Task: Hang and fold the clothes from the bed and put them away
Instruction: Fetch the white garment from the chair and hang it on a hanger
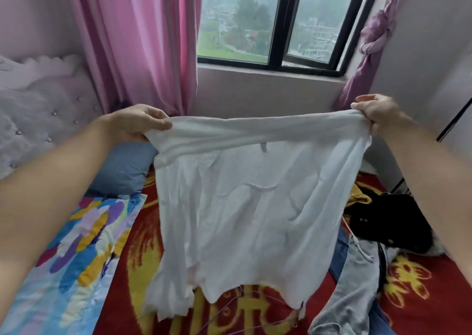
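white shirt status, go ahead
Left hand, right hand grip white shirt at upper corners. Shirt hangs spread above bed. Grey jeans, black garment heaped right, untouched.

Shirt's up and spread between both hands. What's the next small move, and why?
Probably lower the white shirt flat onto the red blanket below. Left hand and right hand grip its top edge taut, the lower edge hangs free, so it is ready to lay out for folding.

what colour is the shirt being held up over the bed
White. The shirt shows plainly in the head view, stretched between the left hand and right hand.
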